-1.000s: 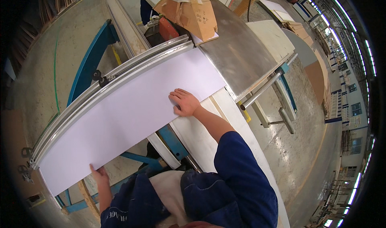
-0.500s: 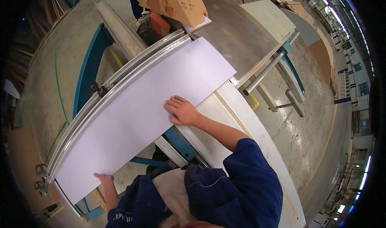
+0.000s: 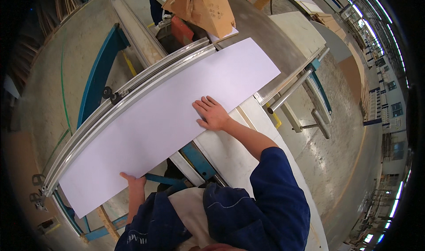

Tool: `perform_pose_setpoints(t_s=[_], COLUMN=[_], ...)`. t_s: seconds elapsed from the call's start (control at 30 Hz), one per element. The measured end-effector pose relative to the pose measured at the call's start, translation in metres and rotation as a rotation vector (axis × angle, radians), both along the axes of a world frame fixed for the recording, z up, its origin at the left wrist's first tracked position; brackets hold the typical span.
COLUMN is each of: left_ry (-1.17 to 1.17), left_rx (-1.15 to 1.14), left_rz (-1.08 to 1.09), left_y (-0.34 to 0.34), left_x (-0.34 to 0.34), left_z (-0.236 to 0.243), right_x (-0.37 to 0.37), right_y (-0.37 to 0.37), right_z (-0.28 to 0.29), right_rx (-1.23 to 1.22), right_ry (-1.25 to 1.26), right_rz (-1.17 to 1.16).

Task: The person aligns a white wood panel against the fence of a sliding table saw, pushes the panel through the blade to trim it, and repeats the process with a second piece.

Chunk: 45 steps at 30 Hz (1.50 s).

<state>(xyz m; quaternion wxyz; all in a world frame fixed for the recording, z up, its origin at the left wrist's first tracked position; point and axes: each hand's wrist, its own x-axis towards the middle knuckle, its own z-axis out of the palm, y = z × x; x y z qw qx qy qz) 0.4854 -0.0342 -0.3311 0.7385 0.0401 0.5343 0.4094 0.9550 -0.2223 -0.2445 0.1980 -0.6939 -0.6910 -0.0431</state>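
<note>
A long white board lies slantwise along a metal fence, its far end over a grey steel table top. My right hand rests palm down on the board near its near edge, fingers stretched out and a little apart. Farther left, my left hand holds the board's near edge. Its thumb shows at the top face, while the other fingers are hidden below the board.
A cardboard cover stands beyond the board's far end, beside a red part. Black knobs sit on the fence. Metal bars stick out at the right. A blue frame arm lies left of the fence.
The board has slid away from me and to the right, reaching farther over the steel top. Both hands have moved along with it, the left one also farther up in view.
</note>
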Motion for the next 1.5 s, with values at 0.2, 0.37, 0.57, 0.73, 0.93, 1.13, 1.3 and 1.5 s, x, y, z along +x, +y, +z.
perform_pose_setpoints(t_s=[0.2,0.37,0.57,0.73,0.93,1.13,1.3,1.5], left_ry=[0.711,0.574,0.791,0.859,0.996,0.999,1.001,1.058], left_rx=[0.823,0.297,0.859,0.875,0.874,0.919,0.923,0.898], left_rz=[-0.548,-0.852,-0.702,-0.684,-0.703,-0.647,-0.64,-0.64], left_y=[-0.041,-0.091,-0.145,-0.143,-0.135,-0.126,-0.115,-0.108], left_x=[-0.022,0.049,0.167,0.184,0.198,0.214,0.224,0.239], left_z=[-0.004,0.024,0.017,0.01,0.002,-0.004,-0.016,-0.016], right_x=[0.008,0.01,0.014,0.022,0.039,0.052,0.064,0.075], right_y=[-0.008,-0.005,0.008,0.009,0.025,0.038,0.051,0.065], right_z=[0.0,-0.002,-0.012,-0.032,-0.05,-0.059,-0.075,-0.097], right_rx=[-0.011,0.041,0.195,0.233,0.259,0.259,0.234,0.241], right_ry=[-0.036,0.067,0.112,0.136,0.141,0.173,0.217,0.222], right_rz=[-0.003,0.041,0.053,0.037,0.064,0.06,0.083,0.075])
